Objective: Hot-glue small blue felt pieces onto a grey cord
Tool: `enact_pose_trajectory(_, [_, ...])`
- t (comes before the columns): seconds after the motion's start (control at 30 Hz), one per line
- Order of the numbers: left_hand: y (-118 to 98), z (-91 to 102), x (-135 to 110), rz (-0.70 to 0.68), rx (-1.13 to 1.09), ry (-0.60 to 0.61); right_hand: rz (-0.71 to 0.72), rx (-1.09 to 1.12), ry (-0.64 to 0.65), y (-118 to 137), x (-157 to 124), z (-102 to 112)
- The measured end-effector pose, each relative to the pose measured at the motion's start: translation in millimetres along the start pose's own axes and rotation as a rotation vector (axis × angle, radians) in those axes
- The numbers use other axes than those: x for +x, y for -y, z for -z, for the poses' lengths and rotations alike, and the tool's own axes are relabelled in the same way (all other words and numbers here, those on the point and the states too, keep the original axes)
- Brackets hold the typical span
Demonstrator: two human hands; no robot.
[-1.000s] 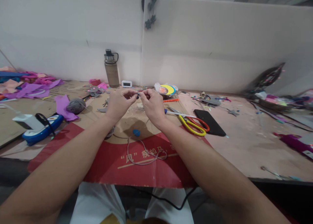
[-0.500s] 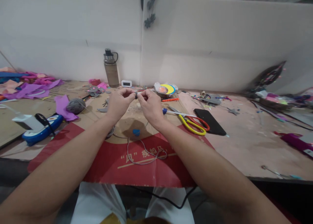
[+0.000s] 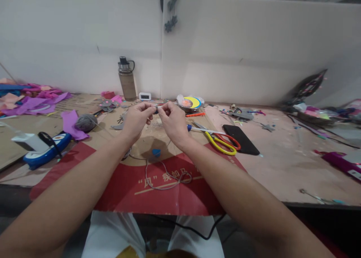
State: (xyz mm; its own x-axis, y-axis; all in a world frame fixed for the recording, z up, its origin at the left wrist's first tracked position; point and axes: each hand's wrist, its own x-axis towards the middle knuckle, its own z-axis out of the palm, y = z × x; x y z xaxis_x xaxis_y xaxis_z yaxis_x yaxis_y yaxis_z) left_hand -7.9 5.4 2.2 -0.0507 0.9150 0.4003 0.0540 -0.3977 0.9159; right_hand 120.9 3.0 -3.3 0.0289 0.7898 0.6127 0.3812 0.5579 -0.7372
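Observation:
My left hand [image 3: 137, 119] and my right hand [image 3: 174, 122] meet above the board, fingertips pinched together. Between them is a small dark piece [image 3: 156, 111], mostly covered by the fingers, so its kind cannot be made out. Below my right hand a thin grey yarn [image 3: 165, 189] runs down and lies in loose loops on a red printed sheet [image 3: 158, 203]. A small blue piece [image 3: 156, 152] lies under my hands. Scissors [image 3: 222, 143] with yellow and red handles rest beside my right wrist, near a blue-handled screwdriver [image 3: 189, 127].
A ball of grey yarn [image 3: 86, 122], purple felt [image 3: 72, 125] and a blue power strip [image 3: 46, 153] lie on the left. Behind stand a water bottle [image 3: 126, 79] and a small clock [image 3: 144, 96]. A black phone [image 3: 241, 139] and a magenta tool [image 3: 340, 164] are to the right.
My left fingers have shifted slightly around the small dark piece, the lower ones now showing more. The view has moved a little; the things on the table lie as before.

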Motion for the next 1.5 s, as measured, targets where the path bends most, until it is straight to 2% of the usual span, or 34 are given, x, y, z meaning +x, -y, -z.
enact_pose_trajectory(0.33, [-9.4,5.3,0.8,0.141,-0.004,0.187,-0.114,0.104,0.056,-10.7,9.0,10.9])
enact_pose_trajectory(0.5, [-12.4,10.9,3.6,-0.035,0.230,0.145,-0.055,-0.032,0.092,-13.2,8.5,15.8])
enact_pose_trajectory(0.63, [-15.4,12.3,2.4,-0.206,0.516,0.177,0.022,-0.169,0.136,-12.1,5.3,16.4])
enact_pose_trajectory(0.8, [-15.6,11.5,-0.2,-0.285,0.683,0.187,0.078,-0.316,0.164,-11.3,3.0,15.4])
enact_pose_trajectory(0.93, [-13.5,10.9,-0.6,-0.443,0.829,0.189,0.083,-0.288,0.188,-15.0,3.4,13.2])
enact_pose_trajectory(1.0, [-12.7,10.4,-0.8,-0.477,0.874,0.163,0.069,-0.227,0.201,-15.6,2.9,12.2])
enact_pose_trajectory(1.1, [-12.9,9.1,-1.7,-0.369,0.788,0.106,0.050,-0.141,0.173,-13.2,-0.1,11.1])
enact_pose_trajectory(1.27, [-16.0,5.7,-3.0,-0.135,0.445,0.009,0.064,-0.062,0.128,-9.1,-6.7,8.3])
enact_pose_trajectory(1.5, [-10.0,3.4,-1.2,-0.051,0.229,0.010,-0.044,0.034,0.083,-8.9,-6.5,5.6])
